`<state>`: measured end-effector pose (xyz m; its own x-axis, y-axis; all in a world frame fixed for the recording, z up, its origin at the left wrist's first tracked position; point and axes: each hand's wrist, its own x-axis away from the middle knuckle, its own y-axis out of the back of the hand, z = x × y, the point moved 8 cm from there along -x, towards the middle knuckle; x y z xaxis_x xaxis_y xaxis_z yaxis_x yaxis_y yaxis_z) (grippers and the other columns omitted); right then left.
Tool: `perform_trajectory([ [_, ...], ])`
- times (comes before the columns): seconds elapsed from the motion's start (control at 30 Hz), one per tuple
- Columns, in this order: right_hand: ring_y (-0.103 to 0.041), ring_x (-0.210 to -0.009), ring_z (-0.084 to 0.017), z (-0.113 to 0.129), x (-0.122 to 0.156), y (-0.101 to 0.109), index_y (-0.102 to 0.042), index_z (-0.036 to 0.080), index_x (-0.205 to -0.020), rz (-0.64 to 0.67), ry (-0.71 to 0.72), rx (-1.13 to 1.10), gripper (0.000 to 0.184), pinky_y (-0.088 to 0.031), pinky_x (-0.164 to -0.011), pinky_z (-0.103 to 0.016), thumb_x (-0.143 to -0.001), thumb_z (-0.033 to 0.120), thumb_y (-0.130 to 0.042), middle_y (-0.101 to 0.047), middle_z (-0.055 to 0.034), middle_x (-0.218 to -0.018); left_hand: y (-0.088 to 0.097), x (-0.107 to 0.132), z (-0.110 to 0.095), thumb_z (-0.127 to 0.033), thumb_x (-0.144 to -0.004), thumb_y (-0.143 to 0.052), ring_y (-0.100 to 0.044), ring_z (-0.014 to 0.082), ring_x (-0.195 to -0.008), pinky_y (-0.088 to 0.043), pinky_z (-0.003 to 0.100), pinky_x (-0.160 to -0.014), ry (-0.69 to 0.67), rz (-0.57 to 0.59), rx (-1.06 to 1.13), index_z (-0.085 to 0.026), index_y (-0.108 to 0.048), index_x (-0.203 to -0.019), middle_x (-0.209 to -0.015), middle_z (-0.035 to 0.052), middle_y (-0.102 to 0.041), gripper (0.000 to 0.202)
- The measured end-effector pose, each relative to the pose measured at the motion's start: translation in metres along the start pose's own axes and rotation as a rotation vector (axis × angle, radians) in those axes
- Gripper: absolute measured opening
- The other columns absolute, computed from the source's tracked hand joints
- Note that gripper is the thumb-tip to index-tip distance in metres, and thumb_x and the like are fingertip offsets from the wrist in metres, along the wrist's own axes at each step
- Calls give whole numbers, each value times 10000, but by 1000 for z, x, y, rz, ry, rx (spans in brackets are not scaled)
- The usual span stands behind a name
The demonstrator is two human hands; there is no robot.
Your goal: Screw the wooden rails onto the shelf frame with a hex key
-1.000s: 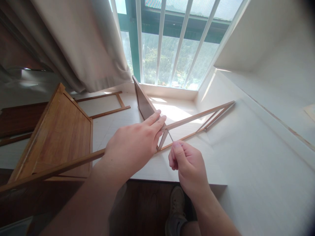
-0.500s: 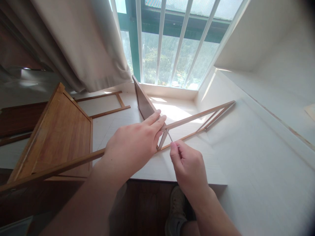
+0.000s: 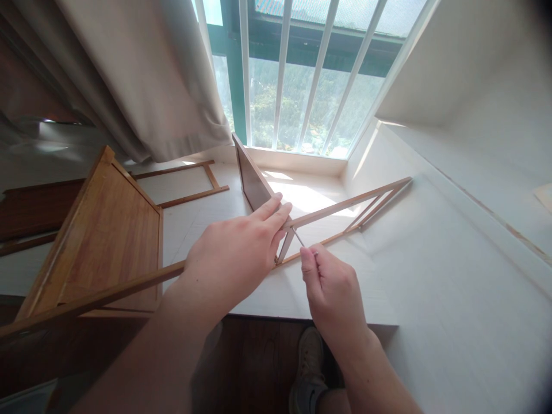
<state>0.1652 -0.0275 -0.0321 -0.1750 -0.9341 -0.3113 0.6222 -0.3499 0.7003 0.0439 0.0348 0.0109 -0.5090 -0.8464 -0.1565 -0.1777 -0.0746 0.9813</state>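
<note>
A wooden frame (image 3: 345, 203) with long rails and crossbars stands tilted on the white ledge, one rail reaching back under my left arm to the left edge. My left hand (image 3: 237, 244) lies over that rail beside a joint, its fingers pressed on the wood and its thumb hidden. In my closed right hand (image 3: 334, 284) is a thin metal hex key (image 3: 297, 237), most of its grip end covered by my fingers. The tip meets the underside of the rail near a crossbar (image 3: 284, 246). A brown panel (image 3: 254, 181) leans up behind my left fingers.
A wooden panel (image 3: 116, 230) stands at the left, with another slatted wooden frame (image 3: 181, 168) lying behind it. The white ledge (image 3: 254, 293) ends above a dark floor, where my shoe (image 3: 310, 356) shows. A curtain (image 3: 172, 86) and a barred window (image 3: 297, 98) are at the back.
My right hand has shifted slightly to the right and turned a little with the hex key. My left hand and the frame look the same.
</note>
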Motion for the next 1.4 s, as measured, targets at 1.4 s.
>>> perform_trajectory([
  [1.4,-434,-513,-119,-12,3,-11,-451,202,-585,37,-237,-561,466,-345,-527,-258,-994,418,-392,-475,19,-521,0,0,0,-414,-976,-312,-701,225,-956,-548,331,-744,-12,-5,-23,-419,-383,-1461,-1541,-32,-369,490],
])
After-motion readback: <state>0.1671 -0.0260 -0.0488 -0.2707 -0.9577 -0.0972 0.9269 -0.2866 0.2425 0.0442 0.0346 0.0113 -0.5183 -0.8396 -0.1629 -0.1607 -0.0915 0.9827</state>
